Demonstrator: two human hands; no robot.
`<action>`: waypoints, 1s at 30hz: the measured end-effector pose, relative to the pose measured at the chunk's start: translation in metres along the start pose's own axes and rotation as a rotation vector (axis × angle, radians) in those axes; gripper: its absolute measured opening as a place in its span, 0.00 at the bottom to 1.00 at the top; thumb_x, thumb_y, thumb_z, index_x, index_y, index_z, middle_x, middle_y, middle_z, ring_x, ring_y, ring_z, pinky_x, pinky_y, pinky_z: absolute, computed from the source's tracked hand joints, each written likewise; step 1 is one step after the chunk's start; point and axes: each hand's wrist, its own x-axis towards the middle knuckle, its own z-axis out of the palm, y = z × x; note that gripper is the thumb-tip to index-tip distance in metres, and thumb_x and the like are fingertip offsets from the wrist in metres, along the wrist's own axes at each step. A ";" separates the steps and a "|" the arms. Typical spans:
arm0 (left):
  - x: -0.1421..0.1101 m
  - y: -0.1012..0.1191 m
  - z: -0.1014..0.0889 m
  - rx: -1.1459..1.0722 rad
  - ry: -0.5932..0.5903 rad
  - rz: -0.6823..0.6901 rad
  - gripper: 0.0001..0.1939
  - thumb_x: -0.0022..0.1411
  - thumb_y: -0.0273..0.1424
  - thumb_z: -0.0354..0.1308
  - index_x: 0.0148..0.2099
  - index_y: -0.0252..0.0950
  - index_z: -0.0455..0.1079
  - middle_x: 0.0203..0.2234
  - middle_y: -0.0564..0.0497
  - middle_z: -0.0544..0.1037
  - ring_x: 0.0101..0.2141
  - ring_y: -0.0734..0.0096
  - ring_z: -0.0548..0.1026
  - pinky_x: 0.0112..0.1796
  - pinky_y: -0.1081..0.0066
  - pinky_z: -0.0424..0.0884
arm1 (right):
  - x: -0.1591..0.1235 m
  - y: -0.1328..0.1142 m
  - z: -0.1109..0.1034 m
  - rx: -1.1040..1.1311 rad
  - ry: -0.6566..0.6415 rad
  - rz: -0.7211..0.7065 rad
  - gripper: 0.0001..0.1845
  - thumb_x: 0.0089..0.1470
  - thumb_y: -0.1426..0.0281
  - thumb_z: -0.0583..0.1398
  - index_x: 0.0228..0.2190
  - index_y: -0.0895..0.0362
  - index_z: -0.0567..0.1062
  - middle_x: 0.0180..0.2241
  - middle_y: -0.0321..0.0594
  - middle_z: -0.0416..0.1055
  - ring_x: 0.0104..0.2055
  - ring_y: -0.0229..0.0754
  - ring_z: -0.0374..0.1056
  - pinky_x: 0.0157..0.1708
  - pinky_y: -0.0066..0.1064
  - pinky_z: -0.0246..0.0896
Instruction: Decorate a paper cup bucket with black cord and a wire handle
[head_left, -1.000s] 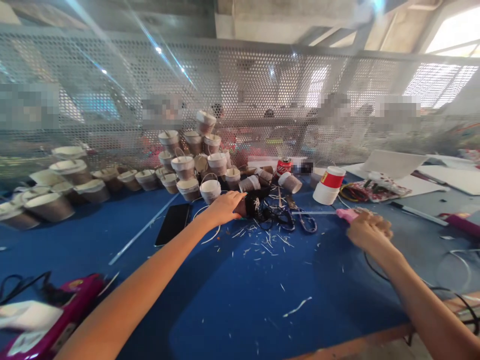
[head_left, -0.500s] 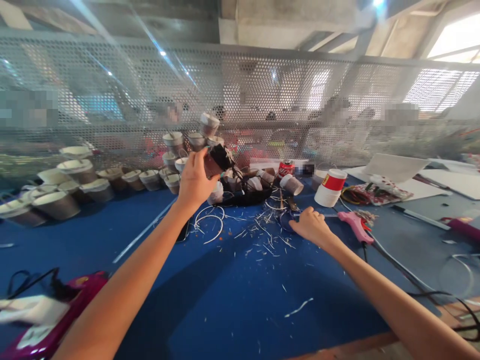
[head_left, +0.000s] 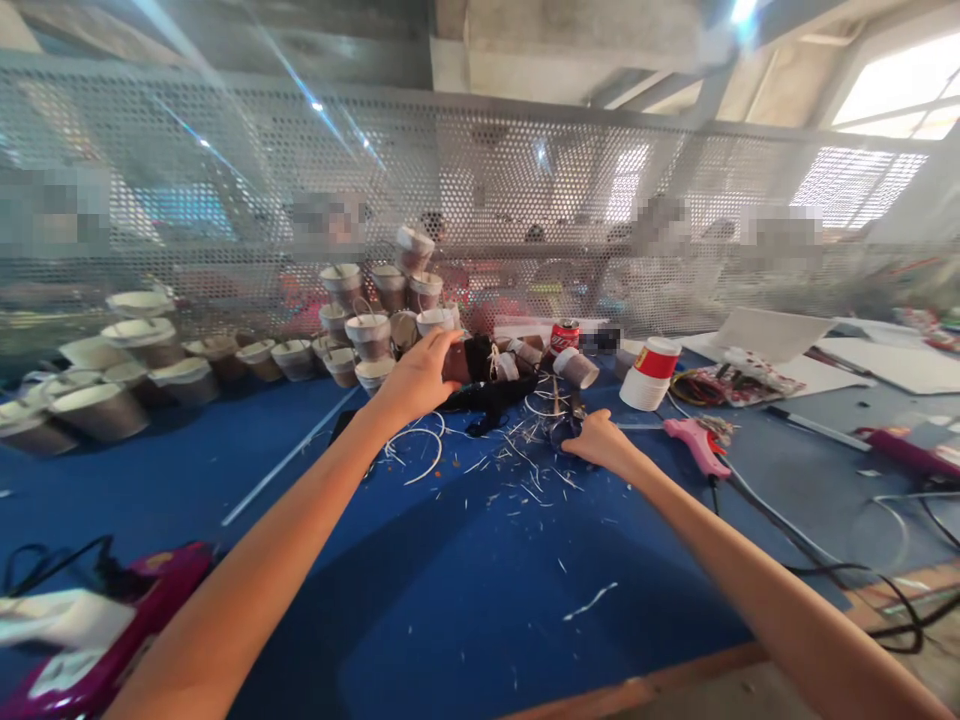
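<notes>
Holds a brown cup (head_left: 456, 362) sideways in the left hand (head_left: 416, 385), left of the red can (head_left: 564, 338), fingers clamped on the brown wall, with a black wrap (head_left: 478, 358) around the far end. Reaches with the right hand (head_left: 606, 442) in front of the red can to the scissors (head_left: 568, 430), fingers bent close together at the blue handle; cannot tell whether closed on it or only resting there. Seems well advanced, judging by so many cups with white rims and, on several, thin looped handles; looks unsettled around the brown cup, with the black cloth (head_left: 491, 400) loose in front and to the left of the red can. Counts at least ten cups in the pile (head_left: 367, 335) left of the red can, three in the row (head_left: 257, 360) beyond it, and at least seven in the group (head_left: 101, 410) at far left. Makes out at least three tipped cups (head_left: 575, 368) beside the red can, with rims at differing angles. Adds one pair of scissors, one pink glue gun (head_left: 697, 447) and one stack of paper cups (head_left: 651, 375), both right of the red can. Cannot number the white slivers (head_left: 532, 470) scattered in front of the red can.
</notes>
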 end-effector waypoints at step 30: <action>-0.026 0.024 0.078 -0.129 -0.050 0.056 0.20 0.56 0.43 0.55 0.42 0.33 0.60 0.52 0.35 0.60 0.55 0.50 0.59 0.53 0.52 0.60 | 0.005 0.019 -0.016 1.226 -0.484 -0.413 0.05 0.37 0.74 0.61 0.23 0.61 0.71 0.27 0.40 0.74 0.14 0.30 0.58 0.14 0.25 0.49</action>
